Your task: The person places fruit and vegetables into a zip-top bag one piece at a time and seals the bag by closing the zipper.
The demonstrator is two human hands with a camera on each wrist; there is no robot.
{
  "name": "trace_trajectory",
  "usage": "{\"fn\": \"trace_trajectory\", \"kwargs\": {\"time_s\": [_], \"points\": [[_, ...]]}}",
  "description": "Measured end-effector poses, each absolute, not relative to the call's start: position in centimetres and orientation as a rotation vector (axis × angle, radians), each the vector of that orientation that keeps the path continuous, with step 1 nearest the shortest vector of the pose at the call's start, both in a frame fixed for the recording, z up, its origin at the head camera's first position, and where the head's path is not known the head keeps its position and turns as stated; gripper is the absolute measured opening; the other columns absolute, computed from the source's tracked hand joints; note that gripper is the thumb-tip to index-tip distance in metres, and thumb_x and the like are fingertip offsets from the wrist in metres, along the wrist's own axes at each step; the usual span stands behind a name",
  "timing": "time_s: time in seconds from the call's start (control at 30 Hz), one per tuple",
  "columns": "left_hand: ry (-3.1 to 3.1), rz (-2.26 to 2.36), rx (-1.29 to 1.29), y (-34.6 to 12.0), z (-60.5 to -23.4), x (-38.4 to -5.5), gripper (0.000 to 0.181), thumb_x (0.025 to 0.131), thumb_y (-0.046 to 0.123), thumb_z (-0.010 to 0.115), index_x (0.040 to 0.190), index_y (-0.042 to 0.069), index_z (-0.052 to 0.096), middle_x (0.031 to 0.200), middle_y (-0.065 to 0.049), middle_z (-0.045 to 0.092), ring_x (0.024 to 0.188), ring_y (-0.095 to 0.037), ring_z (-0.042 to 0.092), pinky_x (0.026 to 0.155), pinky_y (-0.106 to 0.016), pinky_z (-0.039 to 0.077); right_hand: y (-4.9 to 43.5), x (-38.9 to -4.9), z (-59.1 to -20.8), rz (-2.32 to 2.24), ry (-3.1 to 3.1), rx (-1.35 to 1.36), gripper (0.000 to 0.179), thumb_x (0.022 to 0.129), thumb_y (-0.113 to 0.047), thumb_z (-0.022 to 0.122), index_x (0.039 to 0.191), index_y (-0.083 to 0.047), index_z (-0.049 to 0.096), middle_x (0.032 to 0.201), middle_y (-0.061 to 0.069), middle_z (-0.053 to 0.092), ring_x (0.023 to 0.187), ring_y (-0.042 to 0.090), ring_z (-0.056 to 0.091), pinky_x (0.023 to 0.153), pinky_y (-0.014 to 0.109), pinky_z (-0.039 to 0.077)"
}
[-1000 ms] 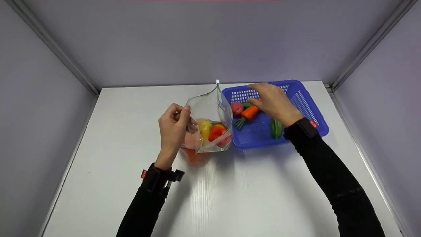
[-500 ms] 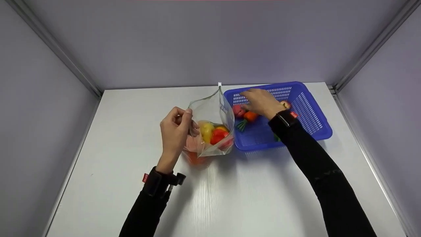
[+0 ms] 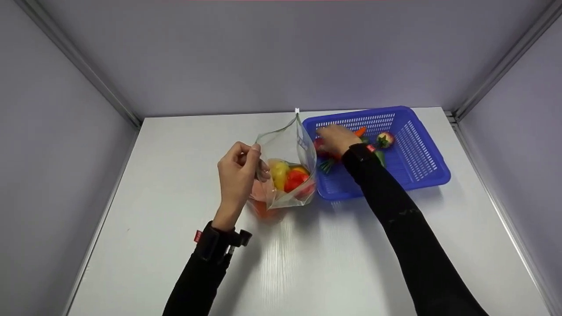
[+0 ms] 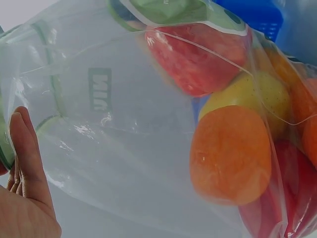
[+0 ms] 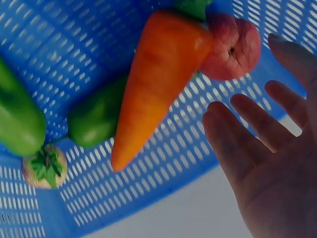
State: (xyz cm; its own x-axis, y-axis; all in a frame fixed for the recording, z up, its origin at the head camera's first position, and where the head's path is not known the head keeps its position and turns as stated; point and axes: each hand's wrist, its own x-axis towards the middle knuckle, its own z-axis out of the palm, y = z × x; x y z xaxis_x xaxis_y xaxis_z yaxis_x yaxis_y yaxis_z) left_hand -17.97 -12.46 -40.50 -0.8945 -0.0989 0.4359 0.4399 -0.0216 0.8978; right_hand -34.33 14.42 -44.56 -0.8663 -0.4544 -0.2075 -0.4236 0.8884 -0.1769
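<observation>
Left hand (image 3: 239,171), just left of centre in head view: thumb and fingers pinching the rim of a clear zip bag (image 3: 279,142). Bag sits mid-frame, mouth gaping, white slider (image 3: 297,111) at its top corner. Left wrist view has the thumb upright at the left edge against the film, dark green print (image 4: 100,89) on the plastic at upper left of centre.

Bag contents bunch on the right side of that view: rounded orange piece (image 4: 230,154) in front, speckled yellow fruit (image 4: 262,96) behind it, pinkish-red piece (image 4: 198,54) above, glossy red piece (image 4: 297,183) at lower right. Types not certain through the film.

Right hand (image 3: 338,139), right of centre in head view: over the left part of the blue basket (image 3: 419,151), wrist bent down. Right wrist view: fingers fairly straight and spread, nothing between them, visible gap to the pink peach (image 5: 232,47) at top right of centre.

Also in the basket, right wrist view: orange carrot (image 5: 153,82) slanting through the middle, overlapping peach and a dark green vegetable (image 5: 94,119); longer green vegetable (image 5: 17,116) at left edge; small leafy-capped fruit (image 5: 44,168) lower left.

Basket is just right of the bag; can't tell if they touch. Both on the white table (image 3: 175,175).
</observation>
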Motion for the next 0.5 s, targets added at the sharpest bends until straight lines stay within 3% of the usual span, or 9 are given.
{"fn": "trace_trajectory", "kwargs": {"time_s": [0.1,0.33,0.5], "points": [[-1.897,-1.976,-0.354,-12.4,-40.6,-17.8,0.025,0.105,0.013,0.061,0.087,-0.004,0.058,0.065,-0.014,0.067,0.048,-0.020,0.063,0.049,-0.033,0.057,14.3,-34.6,-45.3,-0.176,2.794,-0.636,0.027,0.099,-0.025,0.072,0.115,-0.003,0.068,0.107,0.017,0.070,0.098,0.035,0.064,0.097,0.051,0.053],[-1.890,-1.981,-0.367,-12.5,-40.7,-17.7,0.027,0.106,0.013,0.061,0.086,-0.005,0.058,0.064,-0.015,0.066,0.048,-0.021,0.063,0.049,-0.034,0.058,14.3,-34.8,-46.3,-0.150,2.824,-0.709,0.017,0.092,-0.014,0.076,0.095,-0.002,0.065,0.093,0.020,0.068,0.089,0.039,0.065,0.083,0.053,0.053],[-1.898,-1.982,-0.355,-12.5,-40.6,-17.8,0.027,0.106,0.015,0.061,0.087,-0.004,0.058,0.064,-0.015,0.066,0.048,-0.022,0.063,0.049,-0.035,0.058,14.4,-34.8,-46.3,-0.205,2.852,-0.712,0.010,0.095,-0.009,0.071,0.096,0.000,0.066,0.092,0.021,0.069,0.086,0.039,0.065,0.082,0.052,0.054]]}}
